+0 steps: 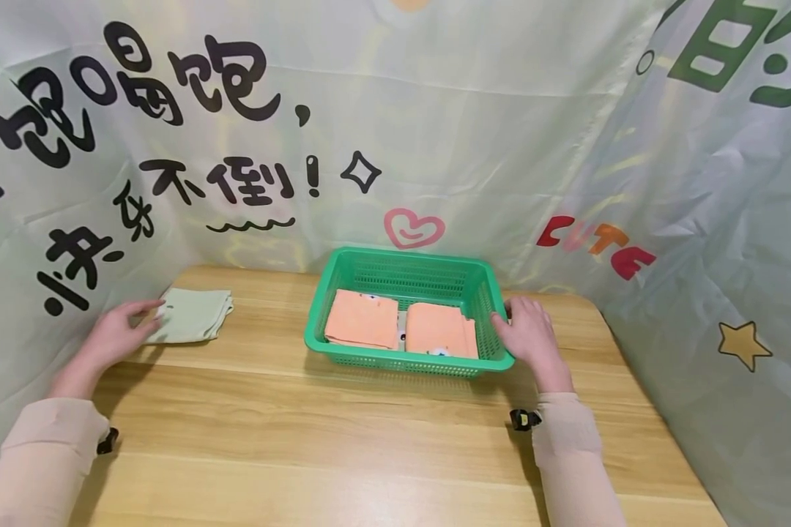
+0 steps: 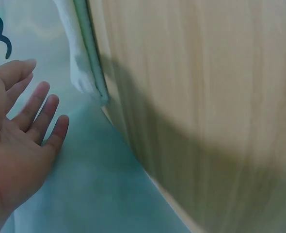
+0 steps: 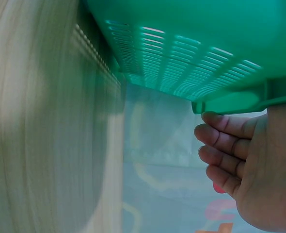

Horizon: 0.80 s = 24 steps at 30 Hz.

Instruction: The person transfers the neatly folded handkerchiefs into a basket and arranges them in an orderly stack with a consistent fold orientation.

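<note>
A folded pale green cloth lies at the left back of the table. My left hand is at its left side, fingers parted and loosely extended; in the left wrist view a gap shows between the fingers and the cloth's edge. Toward the back stands a green plastic basket with two folded orange cloths side by side in it. My right hand holds the basket's right rim, thumb over the top and fingers bent outside. The right wrist view hides the thumb.
The wooden table carries everything. A printed fabric curtain with lettering hangs close behind the basket and along both sides. Between the orange cloths a strip of pale patterned material shows inside the basket.
</note>
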Available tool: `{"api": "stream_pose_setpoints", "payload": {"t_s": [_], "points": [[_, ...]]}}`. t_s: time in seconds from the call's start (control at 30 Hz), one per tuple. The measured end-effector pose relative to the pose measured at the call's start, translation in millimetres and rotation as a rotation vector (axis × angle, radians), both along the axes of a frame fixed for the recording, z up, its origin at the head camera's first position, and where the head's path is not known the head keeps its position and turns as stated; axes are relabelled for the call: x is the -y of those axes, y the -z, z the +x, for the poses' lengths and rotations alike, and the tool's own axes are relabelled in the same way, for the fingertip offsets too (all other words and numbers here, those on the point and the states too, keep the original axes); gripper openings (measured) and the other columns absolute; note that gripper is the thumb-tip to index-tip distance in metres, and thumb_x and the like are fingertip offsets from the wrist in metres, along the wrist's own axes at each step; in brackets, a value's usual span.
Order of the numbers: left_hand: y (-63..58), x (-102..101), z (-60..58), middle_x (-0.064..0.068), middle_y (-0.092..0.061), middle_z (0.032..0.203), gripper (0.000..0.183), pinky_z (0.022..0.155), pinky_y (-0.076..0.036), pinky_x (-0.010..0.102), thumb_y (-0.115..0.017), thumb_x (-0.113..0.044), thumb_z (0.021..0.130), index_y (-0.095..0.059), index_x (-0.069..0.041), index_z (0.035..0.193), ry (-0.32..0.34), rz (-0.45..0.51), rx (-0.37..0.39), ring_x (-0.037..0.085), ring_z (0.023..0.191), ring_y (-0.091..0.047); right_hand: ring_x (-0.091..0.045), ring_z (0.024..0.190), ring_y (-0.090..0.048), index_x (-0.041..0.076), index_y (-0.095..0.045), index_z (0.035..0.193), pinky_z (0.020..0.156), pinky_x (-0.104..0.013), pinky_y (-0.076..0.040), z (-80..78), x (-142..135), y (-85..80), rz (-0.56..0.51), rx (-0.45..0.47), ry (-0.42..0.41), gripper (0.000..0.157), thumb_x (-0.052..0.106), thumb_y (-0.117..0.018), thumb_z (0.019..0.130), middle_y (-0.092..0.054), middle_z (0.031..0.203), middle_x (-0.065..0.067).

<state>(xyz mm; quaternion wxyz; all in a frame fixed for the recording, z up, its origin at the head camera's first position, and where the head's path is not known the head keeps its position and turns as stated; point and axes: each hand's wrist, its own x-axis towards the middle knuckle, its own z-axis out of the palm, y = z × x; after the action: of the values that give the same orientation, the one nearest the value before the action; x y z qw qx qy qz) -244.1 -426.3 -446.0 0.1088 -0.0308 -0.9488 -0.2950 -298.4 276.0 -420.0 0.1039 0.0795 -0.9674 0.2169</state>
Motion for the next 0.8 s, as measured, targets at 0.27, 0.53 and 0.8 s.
{"api": "stream_pose_setpoints", "payload": {"t_s": [0.27,0.53,0.8], "points": [[9.4,8.0,-4.7,0.047,-0.045,0.139,0.060,0.097,-0.038,0.074,-0.066,-0.029,0.103,-0.049,0.012,0.144,0.043,-0.041,0.120,0.065,0.121,-0.048,-0.040,0.105,-0.049,-0.004,-0.062,0.113,0.094,-0.060,-0.037,-0.2,0.5,0.9,0.000,-0.006,-0.001,0.036,0.030,-0.053,0.104,-0.060,0.110,-0.021],[19.4,7.8,-10.8,0.049,-0.047,0.135,0.061,0.095,-0.043,0.069,-0.069,-0.028,0.101,-0.051,0.015,0.141,0.096,-0.104,0.181,0.062,0.117,-0.052,-0.041,0.106,-0.049,-0.004,-0.062,0.114,0.095,-0.060,-0.037,-0.1,0.7,1.0,0.006,0.004,-0.003,0.037,0.030,-0.052,0.104,-0.060,0.111,-0.022],[23.4,8.6,-12.7,0.048,-0.040,0.139,0.052,0.102,-0.032,0.073,-0.065,-0.026,0.104,-0.055,0.015,0.135,0.085,-0.127,0.181,0.065,0.124,-0.041,-0.041,0.108,-0.048,-0.004,-0.062,0.114,0.096,-0.060,-0.036,-0.4,0.5,1.1,0.004,0.004,0.004,0.037,0.031,-0.052,0.104,-0.061,0.112,-0.022]]}}
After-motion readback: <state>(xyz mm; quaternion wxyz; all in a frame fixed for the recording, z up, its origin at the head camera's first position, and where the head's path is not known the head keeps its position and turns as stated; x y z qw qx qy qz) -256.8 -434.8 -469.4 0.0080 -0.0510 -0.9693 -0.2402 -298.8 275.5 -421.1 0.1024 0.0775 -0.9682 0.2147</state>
